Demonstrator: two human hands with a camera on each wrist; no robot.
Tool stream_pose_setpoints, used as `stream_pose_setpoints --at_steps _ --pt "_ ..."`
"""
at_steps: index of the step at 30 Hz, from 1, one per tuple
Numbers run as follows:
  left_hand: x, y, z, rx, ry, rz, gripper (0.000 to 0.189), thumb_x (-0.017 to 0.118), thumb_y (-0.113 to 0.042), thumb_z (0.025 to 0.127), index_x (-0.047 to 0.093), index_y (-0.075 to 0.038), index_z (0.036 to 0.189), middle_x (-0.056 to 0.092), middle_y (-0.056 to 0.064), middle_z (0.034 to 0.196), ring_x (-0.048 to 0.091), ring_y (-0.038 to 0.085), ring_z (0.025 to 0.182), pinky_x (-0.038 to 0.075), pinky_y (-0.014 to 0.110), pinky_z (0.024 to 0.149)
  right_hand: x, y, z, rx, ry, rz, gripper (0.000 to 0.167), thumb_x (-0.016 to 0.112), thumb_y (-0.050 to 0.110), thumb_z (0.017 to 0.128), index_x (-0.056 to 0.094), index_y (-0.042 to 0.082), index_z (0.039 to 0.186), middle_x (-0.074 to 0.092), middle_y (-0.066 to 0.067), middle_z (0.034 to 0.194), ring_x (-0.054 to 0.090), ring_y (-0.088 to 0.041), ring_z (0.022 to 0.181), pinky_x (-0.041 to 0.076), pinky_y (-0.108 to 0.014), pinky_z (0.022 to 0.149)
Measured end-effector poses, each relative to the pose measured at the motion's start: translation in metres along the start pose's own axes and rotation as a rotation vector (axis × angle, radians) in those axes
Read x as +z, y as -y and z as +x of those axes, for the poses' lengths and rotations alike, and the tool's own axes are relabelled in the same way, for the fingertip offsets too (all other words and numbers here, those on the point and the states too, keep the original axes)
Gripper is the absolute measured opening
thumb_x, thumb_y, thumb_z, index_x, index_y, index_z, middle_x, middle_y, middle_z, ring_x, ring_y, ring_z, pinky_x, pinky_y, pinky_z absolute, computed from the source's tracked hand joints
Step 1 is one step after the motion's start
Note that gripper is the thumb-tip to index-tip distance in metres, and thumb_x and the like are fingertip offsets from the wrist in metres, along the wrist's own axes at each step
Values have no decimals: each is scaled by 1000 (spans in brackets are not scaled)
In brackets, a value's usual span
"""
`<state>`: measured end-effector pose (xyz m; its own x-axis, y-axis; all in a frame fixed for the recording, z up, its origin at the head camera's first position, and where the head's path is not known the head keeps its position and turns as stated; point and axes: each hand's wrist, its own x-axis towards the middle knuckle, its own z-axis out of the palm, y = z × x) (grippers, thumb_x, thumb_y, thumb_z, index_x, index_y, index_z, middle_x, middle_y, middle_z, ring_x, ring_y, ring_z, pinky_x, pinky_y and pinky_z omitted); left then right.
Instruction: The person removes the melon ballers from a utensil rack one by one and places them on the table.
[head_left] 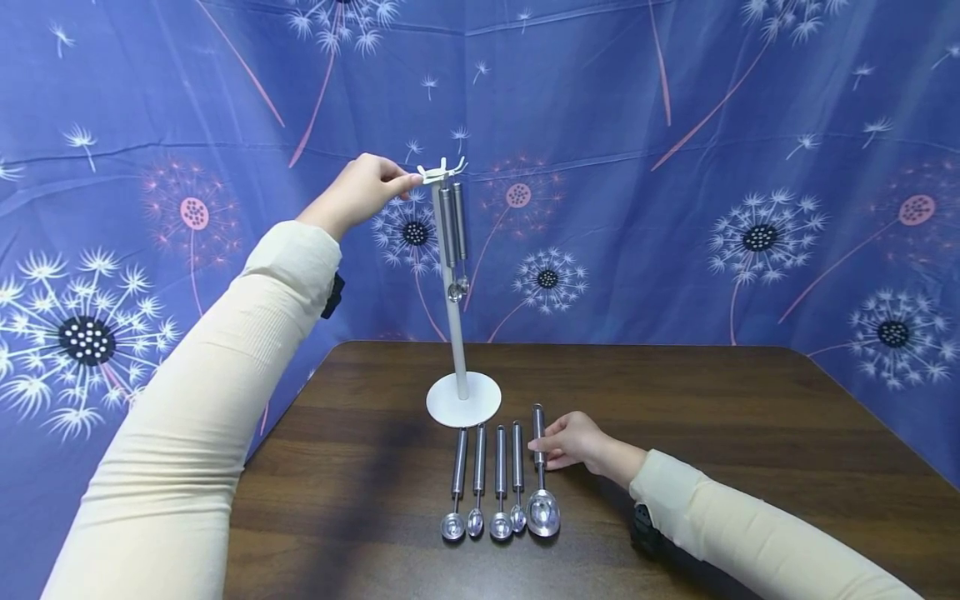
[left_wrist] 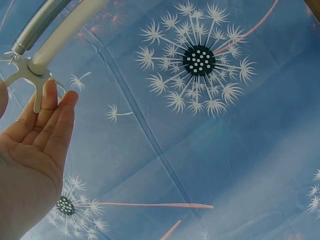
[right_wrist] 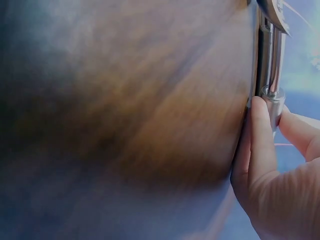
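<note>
A white stand [head_left: 454,333] with a ring of hooks [head_left: 441,173] on top rises at the far side of the table. My left hand [head_left: 367,187] pinches one of those hooks between thumb and fingers. Metal scoops with slim handles [head_left: 450,229] hang from the hooks. Down on the table, my right hand [head_left: 576,442] grips the handle of a large metal scoop [head_left: 543,512], its round bowl toward me. In the right wrist view, thumb and fingertips [right_wrist: 260,120] lie on either side of that handle [right_wrist: 273,102].
Several smaller metal scoops [head_left: 500,467] lie side by side left of the large one, bowls toward me. Behind them is the stand's round white base [head_left: 463,412]. A blue dandelion-print cloth [head_left: 637,208] hangs behind the brown wooden table [head_left: 720,400].
</note>
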<state>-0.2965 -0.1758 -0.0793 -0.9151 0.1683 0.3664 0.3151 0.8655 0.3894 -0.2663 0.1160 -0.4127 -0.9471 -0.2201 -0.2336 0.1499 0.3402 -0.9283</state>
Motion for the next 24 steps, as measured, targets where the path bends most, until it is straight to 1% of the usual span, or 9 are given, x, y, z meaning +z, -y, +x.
stream_pose_setpoints --at_steps 2,5,8,12,20,24 --pt "0 0 0 2 -1 4 50 47 -44 101 66 -1 118 64 17 121 47 21 92 38 32 79 1 0 -1 1 -1 0 33 76 4 81 55 -11 101 63 -15 84 64 -17 66 61 -33 66" --pt "1 0 0 5 -4 2 50 47 -44 101 66 -1 118 64 18 120 47 21 92 38 33 79 2 1 -2 4 -7 -6 35 77 4 81 54 -11 103 62 -15 85 63 -17 66 61 -33 65" --pt "1 1 0 8 -4 0 49 47 -43 101 65 -1 119 63 18 122 50 23 98 41 37 86 4 1 -1 12 -15 -22 38 78 4 79 53 -10 105 61 -15 85 62 -18 64 61 -33 63" --pt "1 1 0 9 0 -7 49 46 -42 101 64 -1 123 62 19 123 52 25 108 42 42 95 5 1 0 19 -28 -34 42 79 4 78 52 -10 107 60 -15 84 60 -18 62 61 -32 60" --pt "2 4 1 -2 -5 -10 48 46 -41 102 64 -2 123 62 17 121 52 24 110 42 41 96 6 1 -1 32 -38 -34 40 78 5 80 53 -9 108 64 -15 82 60 -18 61 61 -32 60" --pt "2 3 1 3 -2 -7 48 46 -41 102 64 -2 122 63 17 121 52 24 109 42 41 94 6 1 -3 39 -41 -34 40 78 5 80 52 -9 109 64 -15 82 60 -18 62 61 -32 60"
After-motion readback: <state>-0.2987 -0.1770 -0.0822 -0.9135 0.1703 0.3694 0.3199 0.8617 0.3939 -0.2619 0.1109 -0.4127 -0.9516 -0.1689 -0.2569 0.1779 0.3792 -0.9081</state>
